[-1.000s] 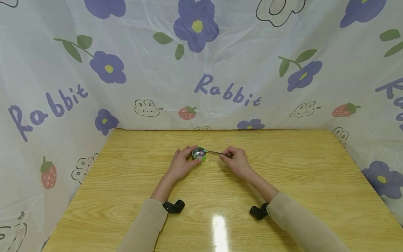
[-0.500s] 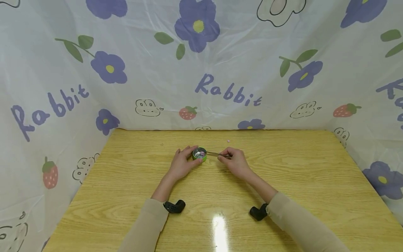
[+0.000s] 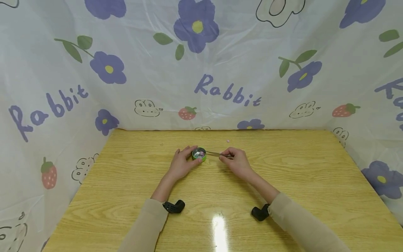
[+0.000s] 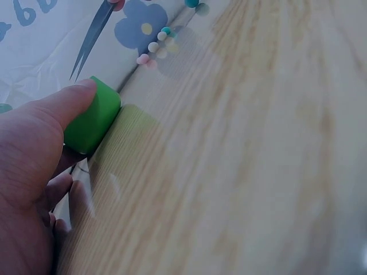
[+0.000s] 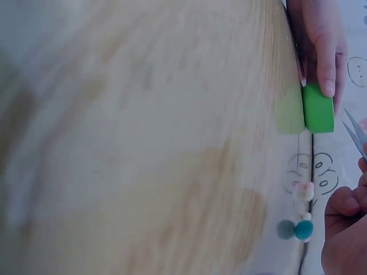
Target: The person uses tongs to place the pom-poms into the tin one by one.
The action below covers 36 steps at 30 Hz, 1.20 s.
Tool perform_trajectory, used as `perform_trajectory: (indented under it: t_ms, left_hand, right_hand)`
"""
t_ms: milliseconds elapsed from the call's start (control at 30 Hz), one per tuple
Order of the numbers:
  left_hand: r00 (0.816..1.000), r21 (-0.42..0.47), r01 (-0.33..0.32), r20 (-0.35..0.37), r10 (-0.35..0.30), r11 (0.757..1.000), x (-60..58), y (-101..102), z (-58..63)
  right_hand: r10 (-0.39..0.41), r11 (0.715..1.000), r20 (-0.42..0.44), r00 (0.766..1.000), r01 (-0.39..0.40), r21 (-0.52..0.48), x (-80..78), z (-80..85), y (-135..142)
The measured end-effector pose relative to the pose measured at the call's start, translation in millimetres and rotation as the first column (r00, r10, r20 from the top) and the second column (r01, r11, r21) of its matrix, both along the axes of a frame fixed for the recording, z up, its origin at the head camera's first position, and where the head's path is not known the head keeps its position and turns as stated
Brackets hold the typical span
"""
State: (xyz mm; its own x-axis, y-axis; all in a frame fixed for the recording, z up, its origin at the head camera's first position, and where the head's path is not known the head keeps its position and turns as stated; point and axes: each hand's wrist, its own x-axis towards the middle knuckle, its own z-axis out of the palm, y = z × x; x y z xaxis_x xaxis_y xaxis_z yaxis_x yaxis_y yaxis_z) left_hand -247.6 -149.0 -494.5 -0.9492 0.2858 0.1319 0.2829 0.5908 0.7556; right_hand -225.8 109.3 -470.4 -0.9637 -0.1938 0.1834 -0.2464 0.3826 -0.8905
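Observation:
A small round green tin [image 3: 199,159] with a shiny metal inside stands on the table, and a few pink bits [image 3: 202,153] show in it. My left hand [image 3: 181,165] holds it from the left side, thumb on the near wall and fingers round the far side. In the left wrist view the thumb lies along the green wall of the tin. My right hand [image 3: 238,162] pinches metal tweezers [image 3: 214,153], whose tips reach the tin's right rim. The tweezer tips stand slightly apart, with nothing between them in the left wrist view.
One small pink ball [image 3: 228,140] lies behind the right hand. The wrist views show several more little balls on the table, among them a teal ball [image 5: 304,230] and a pink ball [image 4: 143,58]. A patterned white cloth [image 3: 201,115] hangs along the table's back edge.
One second ago a small teal ball sat at the tweezer tips over the tin's rim; now the tips are without it. The left hand and tin have stayed in place.

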Motion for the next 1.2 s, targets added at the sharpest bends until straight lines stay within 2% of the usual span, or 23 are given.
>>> perform_trajectory:
  t_ms: [300,567,867,1200]
  left_hand:
    - [1.000,0.009,0.004,-0.001,-0.004,1.000,0.8,-0.3,0.6]
    - [1.000,-0.002,-0.002,-0.001,0.002,1.000,0.0,-0.2,-0.1]
    - [1.000,0.003,-0.003,0.018,0.003,1.000,1.4,0.9,1.3]
    - [1.000,0.002,-0.004,0.002,0.004,1.000,0.3,1.3,-0.9]
  right_hand:
    - [-0.010,1.000,0.027,1.000,0.011,-0.016,-3.0,2.7,12.2]
    - [-0.023,1.000,-0.014,1.000,0.024,0.011,-10.9,1.9,20.9]
    - [-0.063,0.998,0.046,0.997,0.063,0.009,-18.5,1.6,33.7]
    - [-0.114,0.993,0.063,0.992,0.113,0.016,-25.7,-1.9,44.8]
